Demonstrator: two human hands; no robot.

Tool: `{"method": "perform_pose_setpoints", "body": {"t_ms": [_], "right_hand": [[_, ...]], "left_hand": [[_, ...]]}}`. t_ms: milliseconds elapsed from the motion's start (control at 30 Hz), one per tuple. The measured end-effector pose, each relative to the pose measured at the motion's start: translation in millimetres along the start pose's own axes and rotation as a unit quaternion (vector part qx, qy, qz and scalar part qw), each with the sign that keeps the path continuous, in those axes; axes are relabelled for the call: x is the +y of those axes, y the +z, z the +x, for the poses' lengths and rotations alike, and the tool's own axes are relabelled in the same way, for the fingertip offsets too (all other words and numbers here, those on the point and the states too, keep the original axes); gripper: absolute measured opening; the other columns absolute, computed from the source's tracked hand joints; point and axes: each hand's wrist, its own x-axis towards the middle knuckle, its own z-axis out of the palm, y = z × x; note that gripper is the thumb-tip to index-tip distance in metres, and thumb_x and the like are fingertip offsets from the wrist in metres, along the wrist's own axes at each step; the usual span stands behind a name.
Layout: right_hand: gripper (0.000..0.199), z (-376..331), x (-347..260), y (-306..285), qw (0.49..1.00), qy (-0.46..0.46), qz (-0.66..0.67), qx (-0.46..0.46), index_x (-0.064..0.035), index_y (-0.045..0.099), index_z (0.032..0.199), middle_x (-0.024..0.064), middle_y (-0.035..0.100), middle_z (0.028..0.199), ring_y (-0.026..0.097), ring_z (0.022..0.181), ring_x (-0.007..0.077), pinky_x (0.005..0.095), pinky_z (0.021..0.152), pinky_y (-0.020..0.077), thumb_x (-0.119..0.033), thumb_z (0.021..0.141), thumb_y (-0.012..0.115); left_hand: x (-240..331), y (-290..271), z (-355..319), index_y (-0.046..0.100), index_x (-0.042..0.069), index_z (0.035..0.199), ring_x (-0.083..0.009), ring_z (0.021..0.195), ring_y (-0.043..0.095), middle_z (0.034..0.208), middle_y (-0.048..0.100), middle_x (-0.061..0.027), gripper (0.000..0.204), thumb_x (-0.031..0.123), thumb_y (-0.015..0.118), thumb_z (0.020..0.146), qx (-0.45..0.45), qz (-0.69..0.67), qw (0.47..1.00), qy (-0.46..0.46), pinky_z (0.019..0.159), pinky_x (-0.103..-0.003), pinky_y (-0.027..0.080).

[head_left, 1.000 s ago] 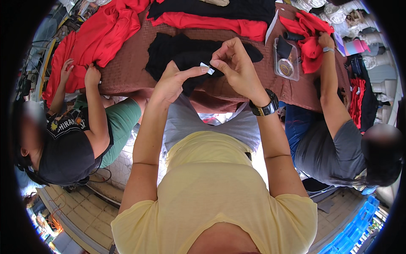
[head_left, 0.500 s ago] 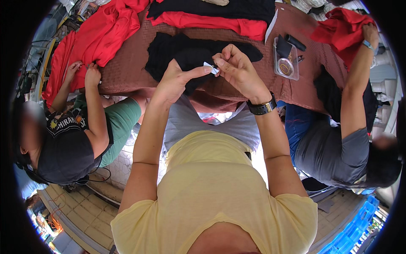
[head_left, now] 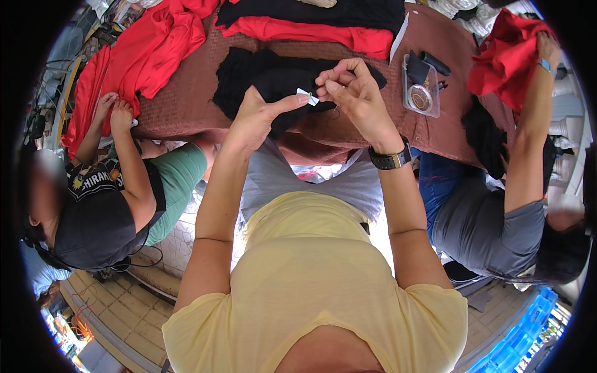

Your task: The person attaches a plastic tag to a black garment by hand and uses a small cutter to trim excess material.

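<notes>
My left hand [head_left: 258, 119] is closed, pinching a small white tag [head_left: 305, 96] at the end of its stretched thumb. Just right of the tag is my right hand [head_left: 362, 102], its thumb and fingers drawn together; whatever lies between them is too small to make out. A faint dark thread seems to hang below those fingers. Under both hands a black garment [head_left: 252, 78] lies bunched on the table with the brown cloth [head_left: 183, 102]. A dark wristwatch [head_left: 390, 159] is strapped on my right wrist.
A clear plastic box [head_left: 421, 102] with small items stands right of my hands, beside a dark cylinder [head_left: 435, 63]. Folded black and red garments [head_left: 305, 32] lie at the far side. A co-worker on the left handles red cloth [head_left: 146, 53]; another on the right lifts red cloth [head_left: 505, 59].
My right hand has drawn slightly right, away from the tag, and its fingers have loosened a little. The tag has shifted slightly left. The right co-worker's red cloth has moved right.
</notes>
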Motion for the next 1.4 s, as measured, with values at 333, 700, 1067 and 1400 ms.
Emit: {"method": "perform_pose_setpoints", "body": {"t_ms": [333, 700, 1067, 1400], "right_hand": [[0.026, -1, 1, 14, 0.988, -0.061, -0.139, 0.004, -0.0044, 0.041, 0.107, 0.007, 0.06, 0.095, 0.058, 0.088, 0.0115, 0.0274, 0.079, 0.0503, 0.002, 0.094, 0.062], [0.021, 8, 27, 8, 0.996, 0.058, 0.07, -0.001, -0.0101, 0.039, 0.095, 0.0042, 0.058, 0.094, 0.055, 0.085, 0.0093, 0.0263, 0.076, 0.047, -0.007, 0.098, 0.06], [0.02, 19, 81, -5, 0.991, 0.096, 0.083, 0.042, -0.0108, 0.042, 0.096, 0.0018, 0.059, 0.093, 0.056, 0.081, 0.009, 0.025, 0.071, 0.0469, -0.008, 0.098, 0.061], [0.022, 23, 86, -2, 0.993, 0.084, -0.048, 0.075, -0.0098, 0.043, 0.099, 0.0028, 0.06, 0.093, 0.056, 0.08, 0.0077, 0.0224, 0.069, 0.0452, -0.007, 0.096, 0.064]], "left_hand": [[2, -1, 0, 0.072, 0.003, 0.101, -0.0125, 0.088, 0.066, 0.097, 0.071, -0.0036, 0.024, 0.004, 0.079, 0.079, -0.008, 0.015, 1.0, 0.006, 0.082, -0.028, 0.052], [-9, -9, 6, 0.071, 0.001, 0.105, -0.0129, 0.088, 0.066, 0.097, 0.072, -0.0047, 0.028, 0.007, 0.08, 0.079, 0.012, 0.025, 0.999, -0.028, 0.081, -0.028, 0.052], [-35, -41, 18, 0.069, -0.002, 0.106, -0.0135, 0.087, 0.066, 0.095, 0.071, -0.0058, 0.029, 0.011, 0.079, 0.082, 0.061, 0.092, 0.992, -0.068, 0.08, -0.028, 0.053], [-13, -33, 5, 0.066, -0.002, 0.101, -0.0212, 0.074, 0.064, 0.091, 0.064, -0.0114, 0.024, 0.015, 0.075, 0.085, 0.205, 0.443, 0.846, 0.214, 0.067, -0.033, 0.052]]}}
